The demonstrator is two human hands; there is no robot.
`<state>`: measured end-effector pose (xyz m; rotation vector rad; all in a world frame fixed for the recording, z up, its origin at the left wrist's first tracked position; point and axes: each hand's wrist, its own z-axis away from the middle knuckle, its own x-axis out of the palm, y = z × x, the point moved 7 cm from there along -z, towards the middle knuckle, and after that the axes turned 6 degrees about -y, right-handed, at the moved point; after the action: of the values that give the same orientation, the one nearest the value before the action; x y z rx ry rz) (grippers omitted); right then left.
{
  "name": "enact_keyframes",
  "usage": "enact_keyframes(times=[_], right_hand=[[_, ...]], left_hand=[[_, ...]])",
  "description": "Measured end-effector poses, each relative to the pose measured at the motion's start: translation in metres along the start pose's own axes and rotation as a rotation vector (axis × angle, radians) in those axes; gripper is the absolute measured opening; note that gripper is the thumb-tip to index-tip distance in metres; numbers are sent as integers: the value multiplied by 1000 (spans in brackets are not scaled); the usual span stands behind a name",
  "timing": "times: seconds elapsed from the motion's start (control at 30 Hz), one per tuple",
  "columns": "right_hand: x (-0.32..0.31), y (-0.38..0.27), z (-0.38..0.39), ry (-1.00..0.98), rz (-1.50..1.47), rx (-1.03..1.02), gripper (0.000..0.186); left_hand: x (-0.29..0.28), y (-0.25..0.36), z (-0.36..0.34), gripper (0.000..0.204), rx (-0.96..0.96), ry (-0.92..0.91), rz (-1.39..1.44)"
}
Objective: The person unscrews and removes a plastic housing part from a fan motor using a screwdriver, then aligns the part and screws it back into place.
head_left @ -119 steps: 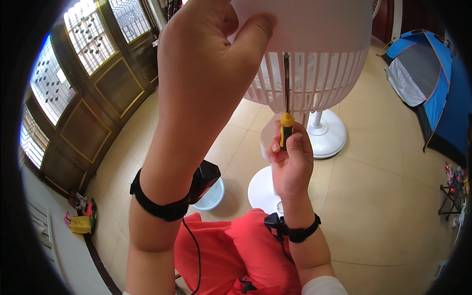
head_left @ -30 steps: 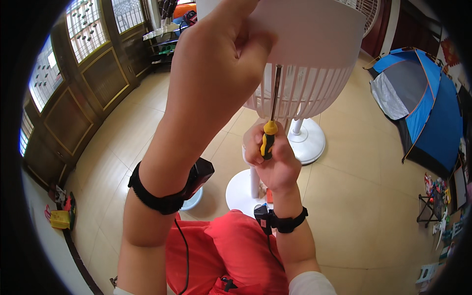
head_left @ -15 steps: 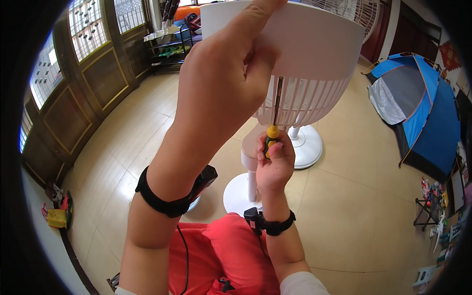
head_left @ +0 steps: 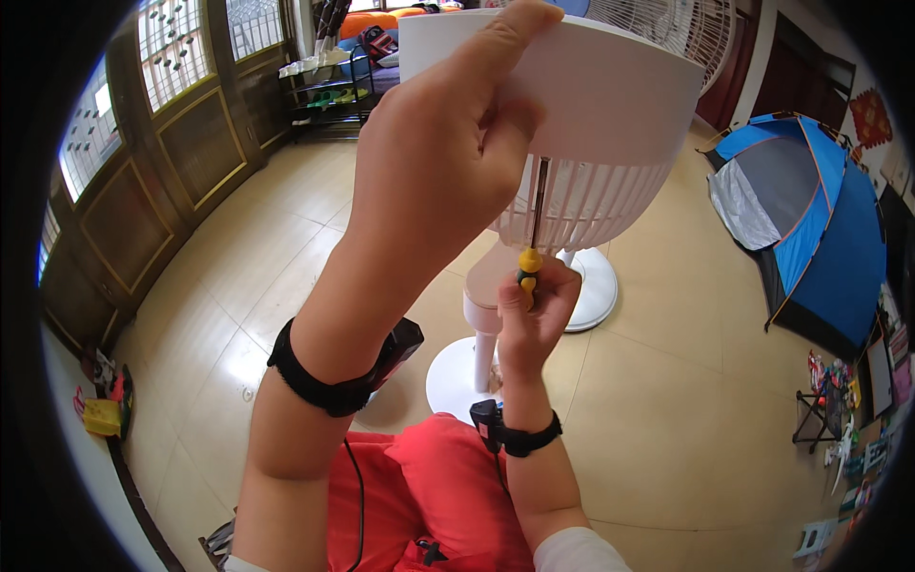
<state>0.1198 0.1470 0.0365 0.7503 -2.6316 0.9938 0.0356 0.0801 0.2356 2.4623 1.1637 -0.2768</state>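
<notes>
A white fan with a smooth band and a slatted lower part stands upright in front of me. My left hand grips the band, with a finger over its upper edge and the thumb side against its face. Below, my right hand is closed round the yellow and dark-green handle of a screwdriver. The screwdriver's metal shaft points upward along the slats, and its tip meets the lower edge of the band. Whatever the tip bears on is too small to make out.
Behind the fan stands another round white base, and a wire fan guard shows at the top right. A blue tent is on the right. A shoe rack stands by the dark doors at the left.
My right hand has turned about the screwdriver handle, its fingers and thumb now placed differently. The left hand keeps its grip; the whole view has shifted slightly.
</notes>
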Motion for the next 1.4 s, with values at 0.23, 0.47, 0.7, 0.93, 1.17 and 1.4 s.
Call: enact_keyframes(times=[0.23,0.47,0.7,0.93,1.17,1.4], right_hand=[[4,6,13,214,117,47,30],[5,26,-13,-413,-873,573,39],[0,18,-10,-243,-357,289,41],[2,-5,15,253,404,-129,31],[7,14,6,95,-227,184,41],[16,36,-8,-434,-996,701,45]], left_hand=[[-2,-2,2,57,19,4,-49],[1,2,-1,59,63,-6,-65],[0,-5,-2,58,51,7,-23],[-4,-2,0,58,52,19,-54],[-1,-1,-1,61,28,-9,-64],[2,2,-1,63,45,-17,-83]])
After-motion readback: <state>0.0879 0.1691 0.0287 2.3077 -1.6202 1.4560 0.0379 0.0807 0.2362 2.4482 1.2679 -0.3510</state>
